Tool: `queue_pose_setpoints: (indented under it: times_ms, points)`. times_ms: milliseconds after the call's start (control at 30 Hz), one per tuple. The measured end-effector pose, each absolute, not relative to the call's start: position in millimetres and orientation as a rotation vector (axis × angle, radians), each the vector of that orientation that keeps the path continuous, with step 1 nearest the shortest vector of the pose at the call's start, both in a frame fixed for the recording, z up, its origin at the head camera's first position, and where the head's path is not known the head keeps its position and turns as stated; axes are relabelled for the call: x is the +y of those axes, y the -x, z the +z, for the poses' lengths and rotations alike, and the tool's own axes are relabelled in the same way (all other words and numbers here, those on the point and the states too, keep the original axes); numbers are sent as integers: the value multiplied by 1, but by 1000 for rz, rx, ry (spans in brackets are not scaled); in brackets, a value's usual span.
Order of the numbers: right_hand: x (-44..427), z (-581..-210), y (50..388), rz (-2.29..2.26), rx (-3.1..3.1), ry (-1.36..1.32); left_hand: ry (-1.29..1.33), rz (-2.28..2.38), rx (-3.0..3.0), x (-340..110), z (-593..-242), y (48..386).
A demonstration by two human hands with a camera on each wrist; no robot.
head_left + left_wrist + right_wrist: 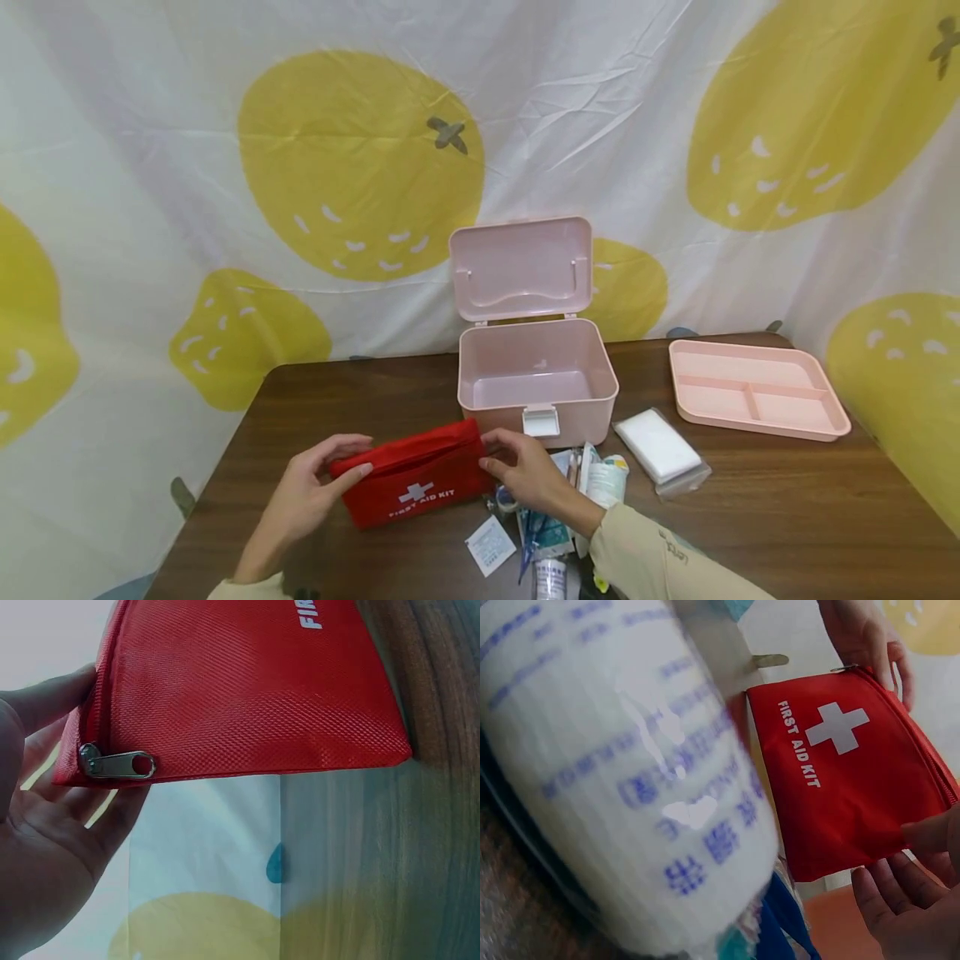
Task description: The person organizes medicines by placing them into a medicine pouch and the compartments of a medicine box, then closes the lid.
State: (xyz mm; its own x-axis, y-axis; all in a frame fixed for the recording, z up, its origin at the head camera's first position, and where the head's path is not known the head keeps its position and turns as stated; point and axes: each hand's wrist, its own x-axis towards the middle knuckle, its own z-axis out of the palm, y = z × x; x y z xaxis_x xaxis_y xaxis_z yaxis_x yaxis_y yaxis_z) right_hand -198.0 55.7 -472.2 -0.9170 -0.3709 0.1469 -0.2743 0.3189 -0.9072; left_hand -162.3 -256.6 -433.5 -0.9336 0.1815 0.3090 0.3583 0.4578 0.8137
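Observation:
A red first aid pouch (pixel 420 479) with a white cross is held up on the table between both hands. My left hand (pixel 311 483) grips its left end, thumb in front and fingers behind; in the left wrist view the zipper pull (pixel 120 764) hangs at that corner. My right hand (pixel 528 475) pinches the pouch's right end, seen also in the right wrist view. Under and beside the right hand lies a pile of first aid supplies: a white sachet (pixel 491 546), a white bottle with a printed label (pixel 551 578) and a whitish roll (pixel 606 483).
Behind the pouch stands a pink box (pixel 480 408) with its lid (pixel 522 271) raised. To the right lie a wrapped white pad (pixel 660 446) and a pink divided tray (pixel 757 425). A lemon-print cloth (pixel 562 108) hangs at the table's back edge.

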Motion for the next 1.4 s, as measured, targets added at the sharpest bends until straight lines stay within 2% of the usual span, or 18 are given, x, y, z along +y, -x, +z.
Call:
queue_pose_setpoints:
  times_ms: [233, 467, 800, 933, 1400]
  points:
    - [59, -463, 189, -1596, 2619, 674, 484, -1374, -2485, -252, -435, 160]
    - [61, -444, 176, -1427, 2822, 793, 712, -1184, -2412, -252, -436, 161]
    - [44, -425, 167, -1478, 2871, 1434, 757, -1143, -2415, -249, -436, 160]
    - [34, -421, 168, -1411, 2925, 1592, 761, -1148, -2430, -250, -436, 159]
    - [16, -422, 171, -1079, 2970, 1654, 782, -1123, -2451, -248, -433, 157]
